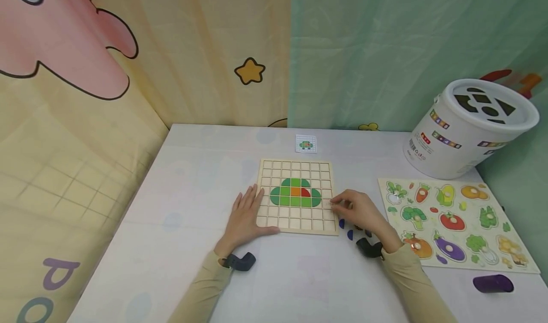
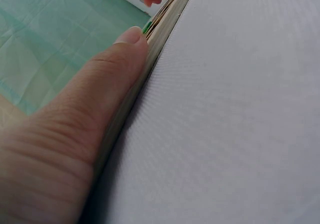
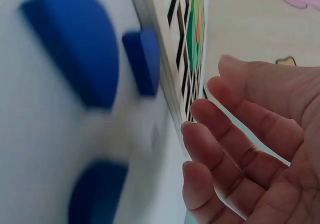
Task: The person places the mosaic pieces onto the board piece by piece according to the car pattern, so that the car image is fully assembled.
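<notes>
Hovering at the right edge of the grid board (image 1: 295,224), the right hand (image 1: 358,209) shows loosely bent fingers, thumb tip near the index, no held item visible. The left hand (image 1: 245,218) lies with fingers straight and spread on the left edge, thumb along the near edge. The board lies flat between both hands, bearing green, orange and red pieces (image 1: 295,201). Blue pieces (image 1: 341,223) lie just beside its near right corner. Beyond lies a picture card (image 1: 306,144); farther right, a vegetable puzzle (image 1: 460,263) and white bucket (image 1: 466,144).
</notes>
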### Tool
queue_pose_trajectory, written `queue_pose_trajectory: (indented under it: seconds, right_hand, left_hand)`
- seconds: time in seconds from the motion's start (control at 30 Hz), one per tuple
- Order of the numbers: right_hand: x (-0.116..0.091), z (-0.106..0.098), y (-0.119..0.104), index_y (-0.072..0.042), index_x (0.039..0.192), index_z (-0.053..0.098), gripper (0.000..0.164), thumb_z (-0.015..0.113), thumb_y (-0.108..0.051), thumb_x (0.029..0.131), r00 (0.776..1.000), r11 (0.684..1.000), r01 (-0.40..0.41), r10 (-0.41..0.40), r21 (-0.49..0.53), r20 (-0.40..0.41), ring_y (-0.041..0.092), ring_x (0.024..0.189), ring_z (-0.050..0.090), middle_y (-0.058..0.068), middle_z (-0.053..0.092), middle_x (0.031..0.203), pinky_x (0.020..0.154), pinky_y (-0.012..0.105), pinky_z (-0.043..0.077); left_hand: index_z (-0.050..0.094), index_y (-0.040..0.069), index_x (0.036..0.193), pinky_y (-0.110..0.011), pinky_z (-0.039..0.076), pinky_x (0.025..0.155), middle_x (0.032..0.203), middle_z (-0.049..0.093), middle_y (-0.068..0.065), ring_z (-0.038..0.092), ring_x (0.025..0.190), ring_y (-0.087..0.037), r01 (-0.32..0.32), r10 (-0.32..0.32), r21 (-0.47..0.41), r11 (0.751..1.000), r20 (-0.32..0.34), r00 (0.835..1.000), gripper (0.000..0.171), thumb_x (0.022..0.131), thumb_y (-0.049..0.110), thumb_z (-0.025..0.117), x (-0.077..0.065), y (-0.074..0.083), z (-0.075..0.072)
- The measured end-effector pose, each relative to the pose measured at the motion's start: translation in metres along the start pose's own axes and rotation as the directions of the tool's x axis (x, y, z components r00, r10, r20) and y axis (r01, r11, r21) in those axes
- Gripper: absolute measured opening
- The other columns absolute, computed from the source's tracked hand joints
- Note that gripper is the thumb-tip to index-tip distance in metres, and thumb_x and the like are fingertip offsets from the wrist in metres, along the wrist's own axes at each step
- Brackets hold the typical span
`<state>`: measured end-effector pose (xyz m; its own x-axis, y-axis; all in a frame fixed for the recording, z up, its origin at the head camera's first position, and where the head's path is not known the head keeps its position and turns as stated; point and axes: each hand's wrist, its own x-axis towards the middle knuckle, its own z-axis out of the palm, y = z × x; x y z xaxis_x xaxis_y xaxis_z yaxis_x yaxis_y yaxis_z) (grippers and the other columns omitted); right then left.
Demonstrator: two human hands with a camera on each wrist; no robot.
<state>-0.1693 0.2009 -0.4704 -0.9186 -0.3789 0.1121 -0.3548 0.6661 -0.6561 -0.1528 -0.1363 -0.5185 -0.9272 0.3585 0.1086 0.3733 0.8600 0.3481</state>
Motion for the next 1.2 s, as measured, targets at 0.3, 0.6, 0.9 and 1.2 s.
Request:
queue_pose_trajectory:
  seconds: [0.3, 0.6, 0.9, 1.2]
  right_hand:
    - [-0.021, -0.026, 0.015, -0.006, 0.093, 0.072, 0.01, 0.072, -0.012, 0.085, 0.99, 0.989, -0.139, 0.137, -0.052, -0.038, 0.016, 0.068, 0.052, 0.0, 0.063, 0.083, 0.053, 0.027, 0.042]
    - [-0.029, -0.017, 0.02, -0.011, 0.093, 0.072, 0.02, 0.081, -0.016, 0.075, 0.993, 0.998, -0.051, 0.054, -0.033, 0.105, 0.013, 0.07, 0.049, -0.007, 0.06, 0.083, 0.059, 0.025, 0.043]
    - [-0.027, -0.007, 0.011, -0.013, 0.088, 0.068, 0.023, 0.083, -0.019, 0.072, 0.993, 0.994, -0.016, 0.03, -0.111, 0.118, 0.011, 0.067, 0.044, -0.007, 0.053, 0.078, 0.056, 0.026, 0.039]
    - [-0.027, -0.007, 0.011, -0.016, 0.086, 0.066, 0.021, 0.082, -0.019, 0.074, 0.992, 0.993, 0.009, 0.006, -0.116, 0.128, 0.01, 0.066, 0.044, -0.007, 0.052, 0.078, 0.056, 0.025, 0.04]
  left_hand:
    - [0.02, 0.006, 0.151, -0.043, 0.001, 0.114, 0.157, 0.011, -0.013, 0.005, 0.143, -0.025, -0.011, 0.011, 0.003, 1.0, -0.001, 1.0, 0.117, 0.068, 0.079, 0.059, 0.001, -0.001, -0.001]
    - [0.019, 0.007, 0.152, -0.042, 0.0, 0.114, 0.157, 0.01, -0.013, 0.004, 0.143, -0.024, -0.01, 0.01, -0.004, 1.0, -0.003, 1.0, 0.118, 0.068, 0.08, 0.058, 0.0, -0.002, 0.0]
    - [0.019, 0.007, 0.152, -0.041, -0.001, 0.114, 0.157, 0.01, -0.012, 0.003, 0.144, -0.023, -0.008, 0.008, 0.0, 1.0, -0.003, 1.0, 0.117, 0.068, 0.079, 0.059, 0.0, -0.001, 0.001]
    - [0.02, 0.007, 0.151, -0.042, -0.001, 0.114, 0.157, 0.01, -0.012, 0.003, 0.143, -0.024, -0.004, 0.004, 0.0, 1.0, 0.007, 1.0, 0.116, 0.069, 0.078, 0.059, 0.001, 0.0, -0.001]
